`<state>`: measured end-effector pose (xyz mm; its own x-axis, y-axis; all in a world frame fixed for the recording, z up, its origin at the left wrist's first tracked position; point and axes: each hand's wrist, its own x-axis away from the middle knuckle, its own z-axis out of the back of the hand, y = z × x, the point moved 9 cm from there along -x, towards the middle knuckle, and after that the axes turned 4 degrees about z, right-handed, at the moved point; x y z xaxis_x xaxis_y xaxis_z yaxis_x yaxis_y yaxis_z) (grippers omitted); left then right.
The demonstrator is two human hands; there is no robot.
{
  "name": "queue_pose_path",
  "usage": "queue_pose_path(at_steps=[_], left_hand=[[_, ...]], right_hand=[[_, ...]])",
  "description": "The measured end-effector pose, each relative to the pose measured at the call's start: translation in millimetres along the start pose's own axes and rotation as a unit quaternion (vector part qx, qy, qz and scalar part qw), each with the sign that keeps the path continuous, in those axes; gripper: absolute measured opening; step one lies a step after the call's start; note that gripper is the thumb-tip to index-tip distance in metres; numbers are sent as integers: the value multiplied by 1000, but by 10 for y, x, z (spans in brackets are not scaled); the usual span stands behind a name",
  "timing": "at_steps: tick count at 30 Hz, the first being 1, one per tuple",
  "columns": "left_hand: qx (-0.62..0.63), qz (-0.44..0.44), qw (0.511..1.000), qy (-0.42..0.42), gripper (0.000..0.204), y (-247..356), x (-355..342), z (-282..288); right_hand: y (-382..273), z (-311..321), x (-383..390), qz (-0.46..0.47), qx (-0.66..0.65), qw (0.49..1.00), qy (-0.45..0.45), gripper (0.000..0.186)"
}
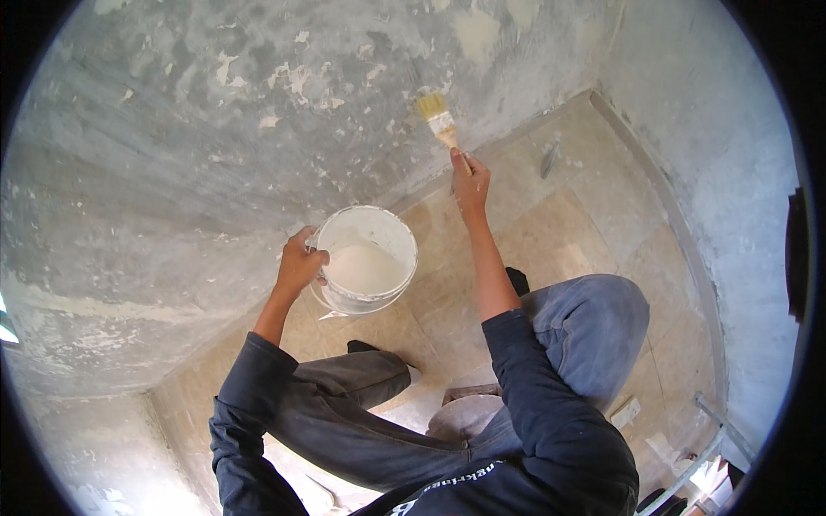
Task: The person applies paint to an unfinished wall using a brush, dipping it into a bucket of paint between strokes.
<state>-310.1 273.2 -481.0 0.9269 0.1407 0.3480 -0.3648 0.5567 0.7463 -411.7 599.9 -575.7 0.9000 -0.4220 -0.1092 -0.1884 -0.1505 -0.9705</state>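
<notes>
My left hand (301, 262) grips the rim of a white plastic bucket (397, 232), its thumb over the edge. Inside the bucket is off-white paint (366, 268), and the vessel tilts somewhat. In my right hand (471, 182) is a flat paintbrush (444, 129), held by its wooden handle with the yellowish bristles pointing up and away. The bristles are at or close to the grey, patchy wall (344, 138); whether they touch it I cannot tell. Pale flaking spots mark the wall to the left of the brush.
Beige tiles (551, 232) cover the floor between the walls. A second wall (697, 112) rises on the right. Under me is a round seat (465, 417). Metal tubing (718, 439) and a small pale block (625, 412) lie at the lower right.
</notes>
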Motion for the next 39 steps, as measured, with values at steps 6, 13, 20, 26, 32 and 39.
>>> queue_pose_path(at_steps=[6,13,20,26,32,39], left_hand=[[-6,6,1000,-11,60,-84,-54,-19],[-33,10,999,-15,57,-71,-46,-37],[-8,22,1000,-14,54,-197,-37,21],[-7,11,1000,-21,54,-92,-45,-2],[-15,-3,1000,-9,55,-28,-55,5],[-8,-27,1000,-1,61,10,-27,57]], right_hand=[[0,42,-220,27,70,996,-49,39],[845,293,-187,62,240,968,-39,41],[1336,478,69,-48,390,920,16,38],[886,268,-177,88,385,917,57,37],[-67,113,-269,52,238,970,5,40],[-1400,-124,-43,34,33,999,-9,44]])
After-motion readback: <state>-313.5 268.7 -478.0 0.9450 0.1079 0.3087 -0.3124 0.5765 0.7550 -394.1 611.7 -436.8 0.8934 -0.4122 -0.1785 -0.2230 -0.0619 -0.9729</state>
